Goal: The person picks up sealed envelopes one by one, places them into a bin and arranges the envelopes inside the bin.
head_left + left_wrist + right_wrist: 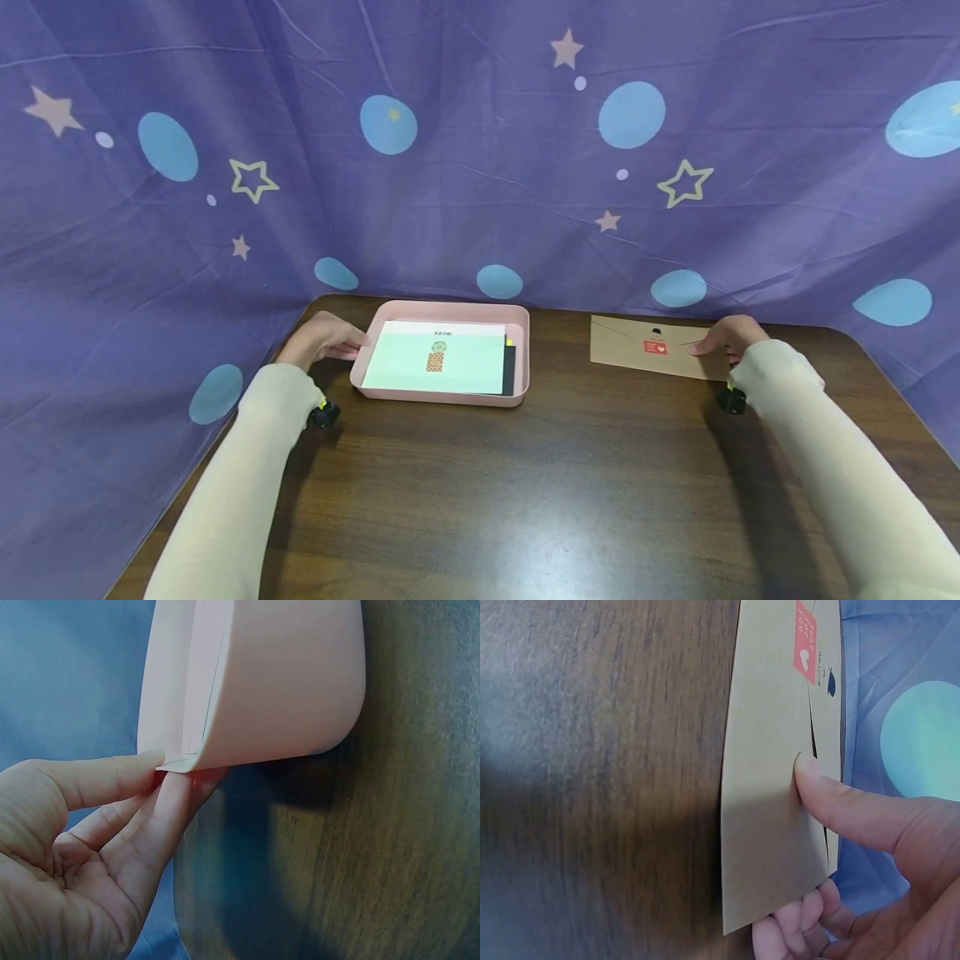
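Left hand [324, 337]: at the left rim of the pink tray [517, 367]; in the left wrist view the thumb and fingertips [169, 791] pinch the tray's rim at its corner.
Pink tray: shallow, rounded corners, lying flat on the desk [525, 492] left of centre, close to the back edge; its left wall is in the left hand's pinch.
Tray contents: a pale green sheet [420, 367] on top, printed with a small orange and green figure; a white sheet [480, 328] showing behind it; a dark sheet [510, 371] and a sliver of yellow along the right side.
Right hand [726, 336]: on the right end of the brown envelope [637, 346]; in the right wrist view the thumb [840, 802] presses on the top face while the fingers curl under the near corner, so the envelope is held between them.
Brown envelope: kraft paper, flap side up, with a red sticker [655, 347] bearing a white heart at the flap's tip; lying on the desk right of centre, near the back edge, well apart from the pink tray.
Desk: dark wood grain, rounded corners.
Backdrop [465, 167]: purple cloth with blue ovals and pale stars, hung behind and around the desk.
Sleeves: cream, on both forearms.
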`<state>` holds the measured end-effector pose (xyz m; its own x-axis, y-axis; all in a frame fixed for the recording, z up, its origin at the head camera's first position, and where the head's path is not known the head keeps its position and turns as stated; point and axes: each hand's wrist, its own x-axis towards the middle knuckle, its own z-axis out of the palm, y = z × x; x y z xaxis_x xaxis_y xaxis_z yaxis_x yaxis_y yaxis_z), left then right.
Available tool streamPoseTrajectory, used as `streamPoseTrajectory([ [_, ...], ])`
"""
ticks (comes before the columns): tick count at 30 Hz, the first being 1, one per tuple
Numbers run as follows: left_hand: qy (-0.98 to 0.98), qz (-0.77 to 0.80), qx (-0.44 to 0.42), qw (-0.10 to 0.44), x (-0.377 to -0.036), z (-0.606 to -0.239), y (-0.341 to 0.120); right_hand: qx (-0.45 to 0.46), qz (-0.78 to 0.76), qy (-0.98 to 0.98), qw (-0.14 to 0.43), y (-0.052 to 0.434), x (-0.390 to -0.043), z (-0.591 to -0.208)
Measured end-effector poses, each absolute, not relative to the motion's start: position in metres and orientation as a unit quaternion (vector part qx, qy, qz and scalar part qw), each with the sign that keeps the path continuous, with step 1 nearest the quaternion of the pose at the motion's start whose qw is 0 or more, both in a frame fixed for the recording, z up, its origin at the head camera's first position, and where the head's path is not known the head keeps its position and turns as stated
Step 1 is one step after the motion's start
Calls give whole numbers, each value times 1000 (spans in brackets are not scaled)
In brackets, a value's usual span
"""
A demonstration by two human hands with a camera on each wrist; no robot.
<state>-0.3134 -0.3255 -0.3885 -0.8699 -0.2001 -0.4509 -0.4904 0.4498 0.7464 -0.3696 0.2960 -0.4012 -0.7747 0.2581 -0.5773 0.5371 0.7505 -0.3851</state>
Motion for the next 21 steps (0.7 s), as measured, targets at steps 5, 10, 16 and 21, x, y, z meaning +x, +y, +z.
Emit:
streamPoseTrajectory([
  [5, 841, 477, -207, 147, -312, -389, -326, 213, -313, 893, 244, 303, -370, -406],
  [10, 843, 474, -205, 149, -311, -388, -326, 206, -345, 888, 223, 308, -365, -407],
  [16, 843, 475, -203, 152, -310, -388, -326, 205, -345, 887, 228, 316, -366, -407],
  [21, 840, 479, -204, 151, -311, -388, -326, 172, -355, 879, 269, 328, -366, -403],
])
